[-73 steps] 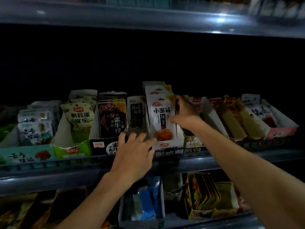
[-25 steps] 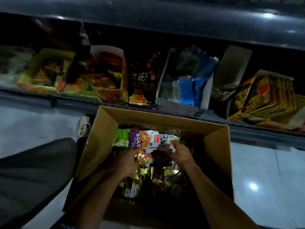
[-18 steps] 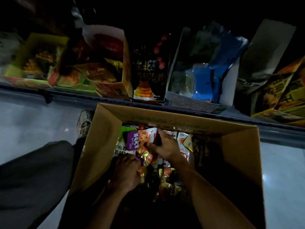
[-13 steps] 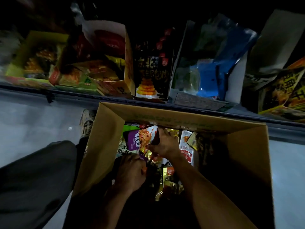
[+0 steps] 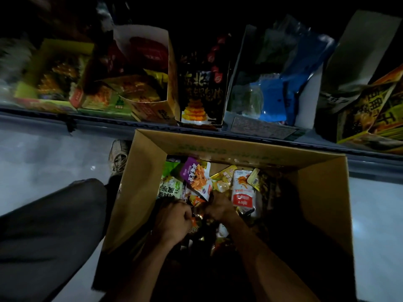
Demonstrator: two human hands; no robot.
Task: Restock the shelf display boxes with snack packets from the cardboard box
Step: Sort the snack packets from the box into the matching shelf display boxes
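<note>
Nearest the camera, two bare forearms reached down into the open brown cardboard box (image 5: 322, 192), which stood on the pale glossy floor (image 5: 43, 158) with its far wall just below the front edge of the grey metal shelf (image 5: 359, 153). The box's near half lay in deep shadow, with dark open room along its right wall. The left hand (image 5: 174, 221) was curled into a fist over the heap of crinkly foil snack packets (image 5: 197, 214); its fingertips were hidden, so whether it held a packet could not be told. The right hand (image 5: 220, 208), just beside it, had its fingers bent down among the packets, its grip also hidden. Beyond the hands, toward the box's far wall, lay a purple-and-white flat packet (image 5: 196, 177), a red-and-white pouch (image 5: 242, 190) and a green-and-white packet (image 5: 170, 188). Left of the box were a grey trouser leg (image 5: 48, 232) and a light mesh shoe (image 5: 118, 155) on bare floor. Farther off, along the shelf's front edge, stood card display boxes: a yellow-green one (image 5: 54, 68) at the left, a white-rimmed orange one (image 5: 150, 107), a black printed one (image 5: 202, 90), and a white one holding blue plastic packets (image 5: 272, 99).
</note>
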